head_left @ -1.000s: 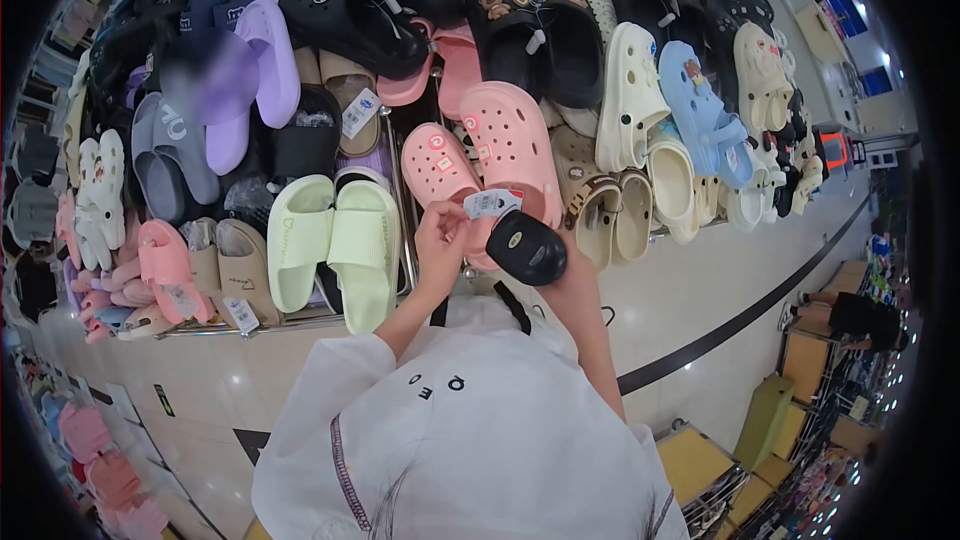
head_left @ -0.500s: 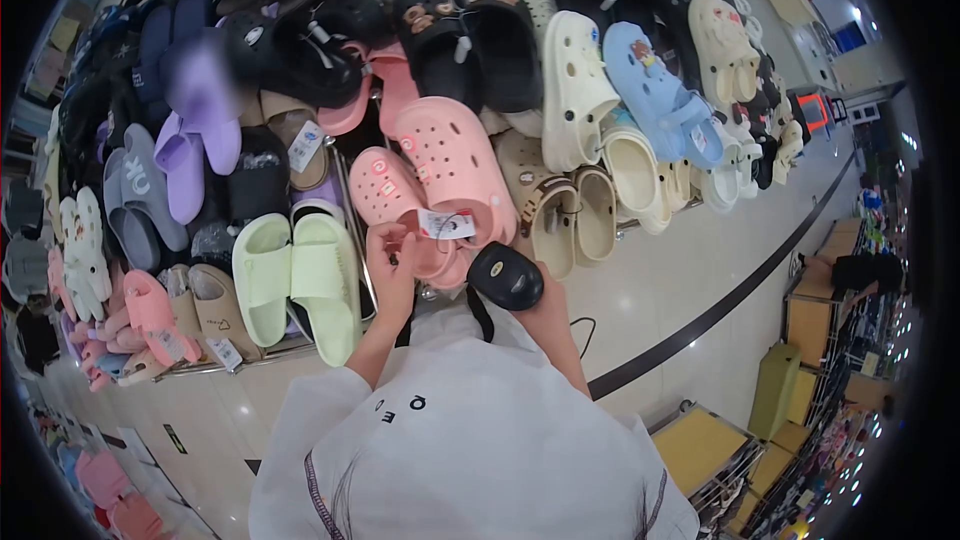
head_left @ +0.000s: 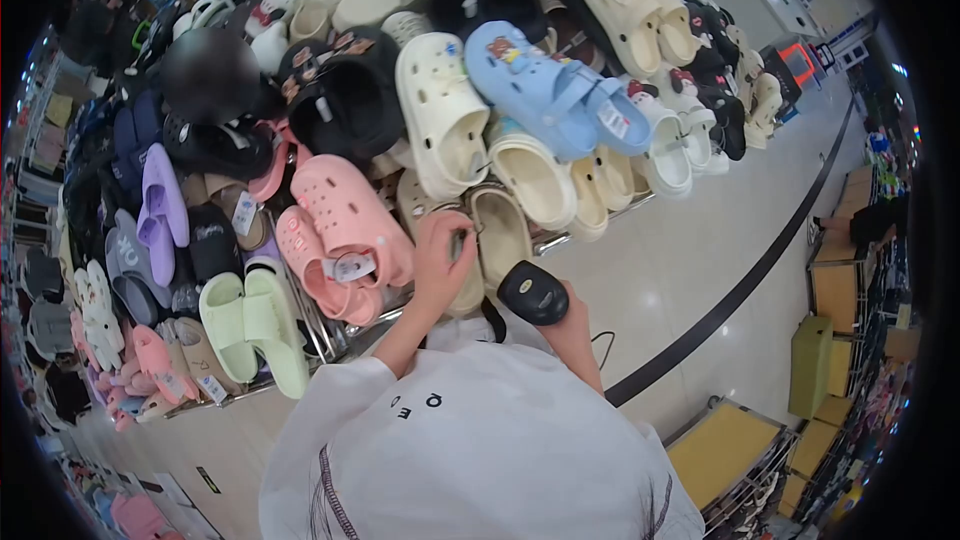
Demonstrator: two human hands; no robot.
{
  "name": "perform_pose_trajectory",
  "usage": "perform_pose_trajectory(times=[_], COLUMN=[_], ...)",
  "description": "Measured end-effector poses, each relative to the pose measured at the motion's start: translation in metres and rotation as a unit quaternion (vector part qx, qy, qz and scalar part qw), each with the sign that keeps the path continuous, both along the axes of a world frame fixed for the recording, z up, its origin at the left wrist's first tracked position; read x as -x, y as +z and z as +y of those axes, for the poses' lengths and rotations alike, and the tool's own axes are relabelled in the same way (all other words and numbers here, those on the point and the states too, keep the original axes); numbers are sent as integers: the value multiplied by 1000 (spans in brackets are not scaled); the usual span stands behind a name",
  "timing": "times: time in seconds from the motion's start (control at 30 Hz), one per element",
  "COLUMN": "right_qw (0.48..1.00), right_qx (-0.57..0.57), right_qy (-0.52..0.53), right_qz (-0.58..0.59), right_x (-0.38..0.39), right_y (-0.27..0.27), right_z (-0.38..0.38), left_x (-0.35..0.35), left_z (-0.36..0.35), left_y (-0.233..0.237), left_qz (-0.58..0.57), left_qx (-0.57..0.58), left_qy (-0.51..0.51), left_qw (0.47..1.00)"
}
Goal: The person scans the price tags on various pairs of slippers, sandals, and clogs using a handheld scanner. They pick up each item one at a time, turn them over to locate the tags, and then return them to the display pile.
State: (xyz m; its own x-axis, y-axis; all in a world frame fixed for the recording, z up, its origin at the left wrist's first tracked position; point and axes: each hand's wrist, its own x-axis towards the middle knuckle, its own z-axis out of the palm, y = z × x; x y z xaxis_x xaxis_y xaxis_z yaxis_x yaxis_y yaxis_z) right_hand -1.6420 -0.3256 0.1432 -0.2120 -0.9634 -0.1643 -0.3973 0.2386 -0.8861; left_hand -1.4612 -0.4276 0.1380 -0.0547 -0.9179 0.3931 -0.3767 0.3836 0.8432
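Note:
My right hand point(head_left: 572, 328) is wrapped round a black handheld barcode scanner point(head_left: 532, 292), held in front of my chest with its rounded head toward the shoes. My left hand point(head_left: 440, 258) is over a pair of beige clogs point(head_left: 500, 237), its fingers curled in a pinch near their inner edges. Something small and dark shows at those fingertips, too small to name. Left of this hand lie the pink clogs point(head_left: 345, 210), a white price tag point(head_left: 349, 267) hanging on them. Cream clogs point(head_left: 440, 110) and light blue clogs point(head_left: 550, 90) are just beyond.
Many slippers and clogs crowd a metal-railed rack point(head_left: 330, 330), with light green slides point(head_left: 255, 325) at its near edge. A black stripe point(head_left: 730, 300) crosses the pale floor at right. A yellow-topped cart point(head_left: 720, 450) and a green box point(head_left: 810, 365) stand at lower right.
My view has shifted right along the rack, so the shoes appear further left. My left hand has moved from the pink clogs to the beige clogs. The scanner stays in my right hand.

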Motion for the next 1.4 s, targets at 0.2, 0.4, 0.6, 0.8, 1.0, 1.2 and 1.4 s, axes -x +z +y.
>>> perform_pose_trajectory(times=[0.2,0.4,0.6,0.8,1.0,1.2,1.4], right_qw=[997,995,995,994,993,982,984], right_qx=[14,49,55,56,70,151,131], right_qy=[-75,-84,-83,-88,-89,-107,-119], right_qz=[24,25,13,-10,-39,-24,-4], right_x=[88,151,175,171,165,160,146], right_y=[-3,2,2,-4,9,37,55], right_z=[-1,-9,-18,-24,-43,-78,-108], left_x=[91,174,204,193,194,198,189], left_z=[-66,-126,-158,-167,-163,-153,-139], left_y=[18,31,6,9,36,35,25], left_qz=[-197,-367,-405,-425,-95,255,294], left_qx=[134,136,173,138,-135,-239,-254], left_qy=[-167,-148,-82,-173,-243,-107,-74], left_qw=[957,908,894,878,956,931,919])
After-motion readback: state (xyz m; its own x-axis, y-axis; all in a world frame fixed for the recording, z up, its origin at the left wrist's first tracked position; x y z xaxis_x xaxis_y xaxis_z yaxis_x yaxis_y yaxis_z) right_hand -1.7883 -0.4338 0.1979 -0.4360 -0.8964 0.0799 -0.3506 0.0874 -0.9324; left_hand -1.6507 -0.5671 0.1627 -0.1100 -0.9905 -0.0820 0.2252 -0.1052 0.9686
